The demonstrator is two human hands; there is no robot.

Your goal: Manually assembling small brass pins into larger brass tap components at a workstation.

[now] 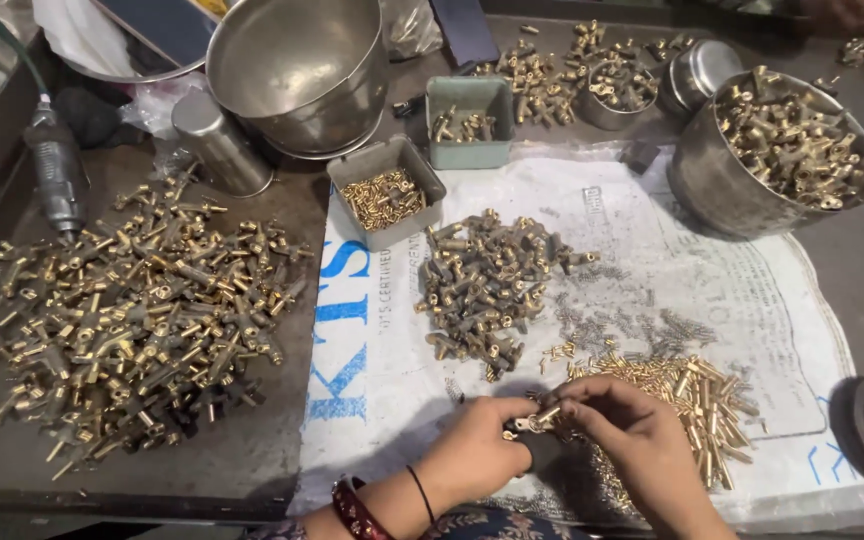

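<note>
My left hand grips a small brass valve fitting near the table's front edge, over a white printed sack. My right hand meets it from the right, its fingertips pinching a thin brass pin at the fitting's end. Under and right of my right hand lies a pile of brass pins. A heap of dull brass fittings sits just beyond my hands. A scatter of tiny springs lies next to it.
A large heap of brass fittings covers the left of the metal table. A steel pot full of fittings stands at the right. Two small trays, a big steel bowl, a steel cup and a hand tool sit behind.
</note>
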